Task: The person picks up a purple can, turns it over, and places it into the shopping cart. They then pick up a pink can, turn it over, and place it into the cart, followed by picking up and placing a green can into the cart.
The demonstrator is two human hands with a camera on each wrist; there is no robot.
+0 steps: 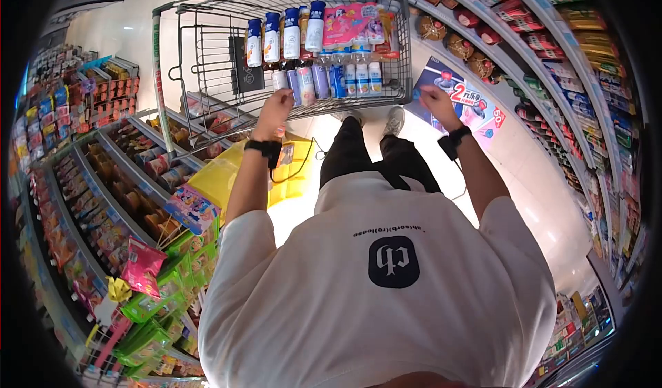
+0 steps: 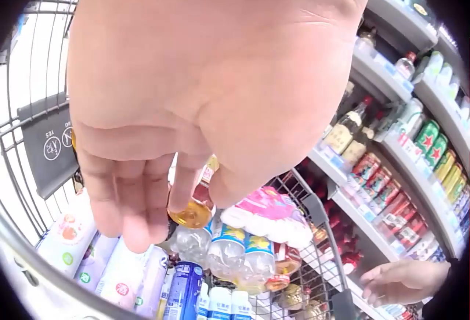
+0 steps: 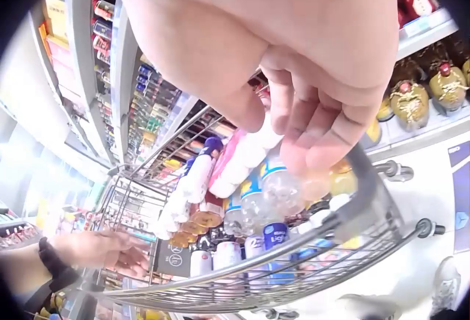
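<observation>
Both hands hover just above the near rim of the grey wire shopping cart (image 1: 207,50): left hand (image 1: 274,105) and right hand (image 1: 436,100) well apart, fingers loose, gripping nothing. Ungripped, the cart could roll into the shelves. I count four white blue-capped bottles (image 1: 284,35) and one pink pack (image 1: 348,22).

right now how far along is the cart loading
Well along: the shopping cart already holds a row of white bottles, smaller bottles and a pink pack. In hand: left hand and right hand hover at its near rim, holding nothing. What is left cannot be told.
</observation>
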